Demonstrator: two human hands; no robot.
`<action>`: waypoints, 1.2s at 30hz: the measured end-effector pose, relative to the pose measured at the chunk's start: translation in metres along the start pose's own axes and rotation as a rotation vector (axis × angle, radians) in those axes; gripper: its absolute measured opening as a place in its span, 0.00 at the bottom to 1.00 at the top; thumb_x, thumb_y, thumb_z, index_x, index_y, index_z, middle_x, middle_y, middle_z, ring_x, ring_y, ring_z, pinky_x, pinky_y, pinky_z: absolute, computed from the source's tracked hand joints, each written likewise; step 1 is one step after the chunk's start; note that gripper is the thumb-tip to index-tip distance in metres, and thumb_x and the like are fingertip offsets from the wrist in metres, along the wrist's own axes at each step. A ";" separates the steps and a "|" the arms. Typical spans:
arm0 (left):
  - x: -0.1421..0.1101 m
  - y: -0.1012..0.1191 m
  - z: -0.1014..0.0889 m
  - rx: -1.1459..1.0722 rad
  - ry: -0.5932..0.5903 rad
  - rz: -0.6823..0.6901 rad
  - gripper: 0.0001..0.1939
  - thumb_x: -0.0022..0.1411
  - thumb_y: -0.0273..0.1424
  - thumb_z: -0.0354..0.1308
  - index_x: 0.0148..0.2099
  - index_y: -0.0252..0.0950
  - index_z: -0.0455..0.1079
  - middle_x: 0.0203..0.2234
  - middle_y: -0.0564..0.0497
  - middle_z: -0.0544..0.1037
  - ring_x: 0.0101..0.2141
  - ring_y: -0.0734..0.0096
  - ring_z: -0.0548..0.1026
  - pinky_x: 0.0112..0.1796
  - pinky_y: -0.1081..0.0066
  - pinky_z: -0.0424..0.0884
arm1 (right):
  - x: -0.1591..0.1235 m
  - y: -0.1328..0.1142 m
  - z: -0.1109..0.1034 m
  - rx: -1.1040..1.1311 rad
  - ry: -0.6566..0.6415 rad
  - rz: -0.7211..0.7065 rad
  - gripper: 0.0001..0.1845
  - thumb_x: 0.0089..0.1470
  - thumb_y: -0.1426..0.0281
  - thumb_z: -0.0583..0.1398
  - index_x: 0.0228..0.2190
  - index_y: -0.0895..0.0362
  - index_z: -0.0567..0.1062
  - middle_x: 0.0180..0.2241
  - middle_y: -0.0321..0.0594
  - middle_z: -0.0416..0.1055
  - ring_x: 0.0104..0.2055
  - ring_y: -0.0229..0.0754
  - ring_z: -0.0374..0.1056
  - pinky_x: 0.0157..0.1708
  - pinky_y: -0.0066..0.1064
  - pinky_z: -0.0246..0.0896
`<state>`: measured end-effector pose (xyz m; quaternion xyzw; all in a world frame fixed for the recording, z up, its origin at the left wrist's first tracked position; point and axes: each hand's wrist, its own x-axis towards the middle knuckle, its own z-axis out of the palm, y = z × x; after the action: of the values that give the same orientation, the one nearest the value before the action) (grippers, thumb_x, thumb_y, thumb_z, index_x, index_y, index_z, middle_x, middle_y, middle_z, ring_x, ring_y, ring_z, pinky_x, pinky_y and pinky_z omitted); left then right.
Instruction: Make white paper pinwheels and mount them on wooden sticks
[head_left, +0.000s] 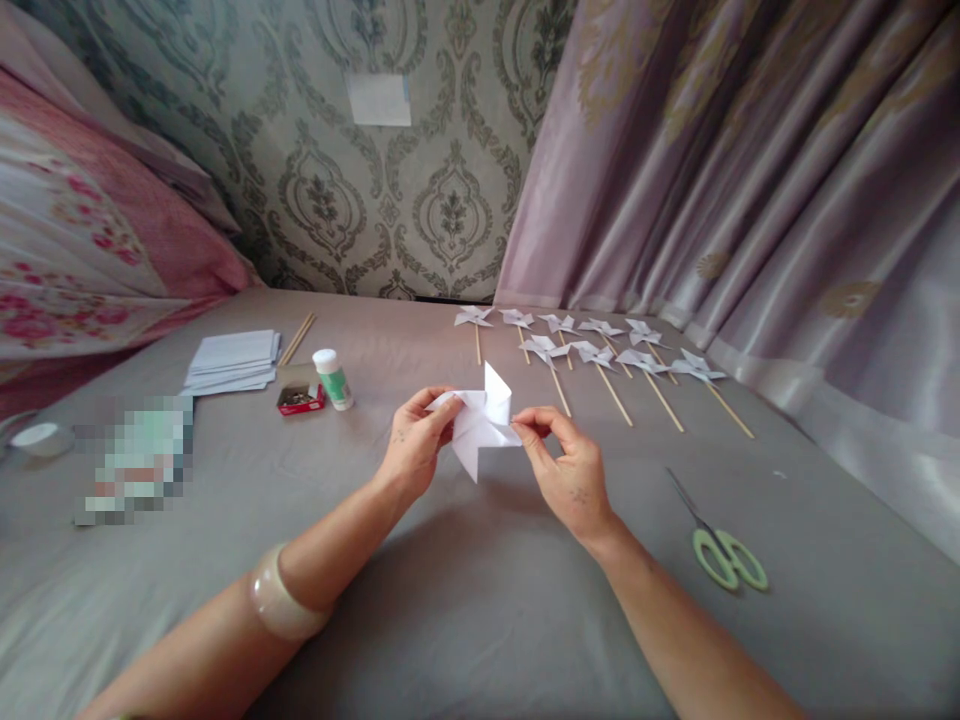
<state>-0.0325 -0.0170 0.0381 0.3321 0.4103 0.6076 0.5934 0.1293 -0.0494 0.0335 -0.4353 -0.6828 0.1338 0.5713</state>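
Observation:
A white paper pinwheel (480, 420) with folded blades is held up in front of me, above the grey cloth. My left hand (420, 435) pinches its left side between thumb and fingers. On the opposite side, the thumb and forefinger of my right hand (566, 465) are closed on a blade tip. No stick shows on this pinwheel. Behind it to the left stand a white and green glue bottle (334, 380) and a small red box (300, 399) with small metal bits inside. Green-handled scissors (724, 550) lie to the right of my right hand.
Several finished pinwheels on sticks (596, 355) lie in rows at the back right. A stack of white paper (232, 362) and some wooden sticks (297, 338) are at the back left. A blurred-out object (142, 450) and a white round item (41, 438) lie at the left.

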 end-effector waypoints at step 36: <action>-0.023 -0.002 0.012 -0.236 -0.251 -0.190 0.14 0.49 0.35 0.65 0.36 0.30 0.75 0.27 0.47 0.79 0.28 0.69 0.75 0.32 0.71 0.69 | -0.007 -0.009 0.001 -0.380 0.119 -0.269 0.03 0.54 0.73 0.62 0.33 0.53 0.75 0.43 0.42 0.66 0.46 0.45 0.62 0.47 0.44 0.58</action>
<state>-0.0193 -0.0390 0.0439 0.2931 0.2886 0.5468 0.7293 0.1239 -0.0594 0.0347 -0.4474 -0.7125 -0.1003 0.5311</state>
